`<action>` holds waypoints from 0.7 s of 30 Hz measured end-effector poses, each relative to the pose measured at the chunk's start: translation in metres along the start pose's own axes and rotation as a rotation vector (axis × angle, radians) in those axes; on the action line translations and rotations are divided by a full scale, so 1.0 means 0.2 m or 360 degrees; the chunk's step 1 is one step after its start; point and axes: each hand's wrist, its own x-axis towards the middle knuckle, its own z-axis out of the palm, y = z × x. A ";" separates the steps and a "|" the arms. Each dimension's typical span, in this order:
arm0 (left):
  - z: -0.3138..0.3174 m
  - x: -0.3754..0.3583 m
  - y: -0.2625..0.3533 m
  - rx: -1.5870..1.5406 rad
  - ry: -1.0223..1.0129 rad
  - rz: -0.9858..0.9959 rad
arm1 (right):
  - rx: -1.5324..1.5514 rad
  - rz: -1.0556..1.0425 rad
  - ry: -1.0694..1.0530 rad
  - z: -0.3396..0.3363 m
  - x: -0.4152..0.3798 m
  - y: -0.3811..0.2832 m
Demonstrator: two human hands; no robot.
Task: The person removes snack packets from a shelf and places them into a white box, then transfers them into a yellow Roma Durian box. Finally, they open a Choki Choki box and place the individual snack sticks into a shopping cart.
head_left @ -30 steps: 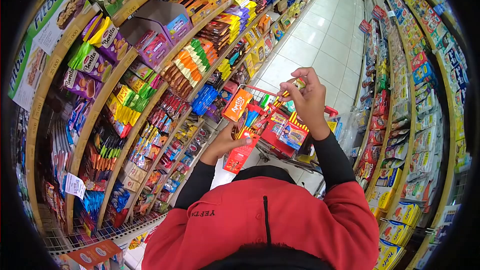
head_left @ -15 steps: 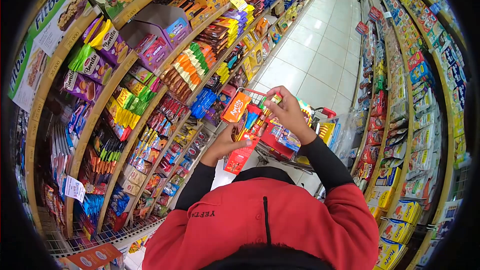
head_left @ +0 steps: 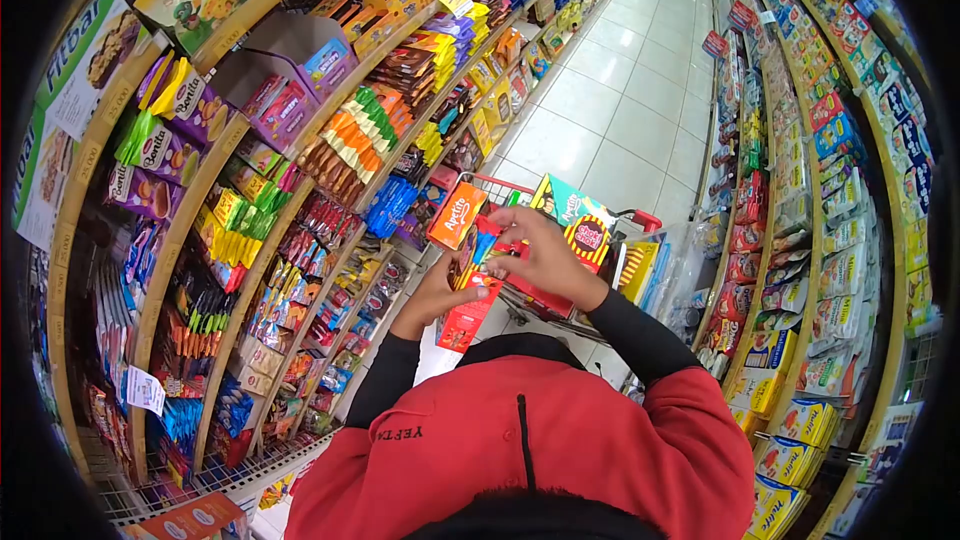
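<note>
My left hand [head_left: 437,292] grips an open display box [head_left: 465,320] from its left side, thumb across the front. The box has a red front and a raised orange flap marked Apetito. Slim, colourful snack packets [head_left: 484,243] stand inside it. My right hand [head_left: 545,258] is at the box opening, its curled fingers and thumb apart around the packet tops. Just beyond that hand, a teal and yellow carton [head_left: 572,202] and a Choki Choki box [head_left: 590,238] sit in the shopping cart [head_left: 512,183].
Shelves of wrapped snacks [head_left: 350,150] line the left side, with purple Bonita packs [head_left: 170,155] nearby. On the right, shelves hold bagged goods [head_left: 838,265] and yellow Melife packs [head_left: 785,460]. A white tiled aisle [head_left: 610,110] runs ahead. The cart's red handle end [head_left: 645,220] sticks out on the right.
My right hand has moved left and down from above the cart to the packets in the box, uncovering the teal carton and Choki Choki box. My left hand keeps its hold; the view has shifted slightly.
</note>
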 end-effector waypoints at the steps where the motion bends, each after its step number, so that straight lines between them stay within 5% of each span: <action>1: 0.00 0.00 -0.01 -0.0004 0.0001 -0.0004 | 0.0152 -0.0062 0.0038 -0.05 0.02 0.04; 2: 0.00 0.00 -0.02 -0.0003 0.0033 -0.0011 | 0.0305 -0.0125 0.0073 -0.13 0.06 0.12; 4: 0.01 -0.02 0.00 -0.0025 0.0100 -0.0046 | 0.0476 0.0249 0.0308 -0.30 0.13 0.32; 7: 0.00 -0.04 -0.04 -0.0010 0.0159 -0.0035 | -0.0322 0.0311 0.0441 -0.53 0.15 0.92; 10: 0.04 -0.05 -0.02 0.0034 0.0210 -0.0099 | -0.1762 0.0849 -0.0581 -0.65 0.08 1.36; 11: 0.05 -0.06 -0.02 0.0054 0.0230 -0.0129 | -0.0715 0.1447 -0.0398 -0.68 -0.01 1.52; 13: 0.05 -0.06 -0.06 0.0060 0.0259 -0.0163 | -0.0142 0.1916 -0.0328 -0.61 -0.06 1.43; 17: 0.09 -0.06 -0.10 0.0050 0.0378 -0.0112 | -0.0146 0.1879 -0.0268 -0.51 -0.09 1.51; 18: 0.09 -0.06 -0.10 0.0068 0.0392 -0.0102 | -0.0454 0.1790 -0.0379 -0.48 -0.09 1.66; 20: 0.10 -0.06 -0.11 0.0031 0.0407 -0.0117 | -0.1299 0.1410 -0.0395 -0.46 -0.05 1.33; 21: 0.11 -0.07 -0.11 -0.0005 0.0411 -0.0127 | -0.1304 0.1402 -0.0405 -0.45 -0.06 1.31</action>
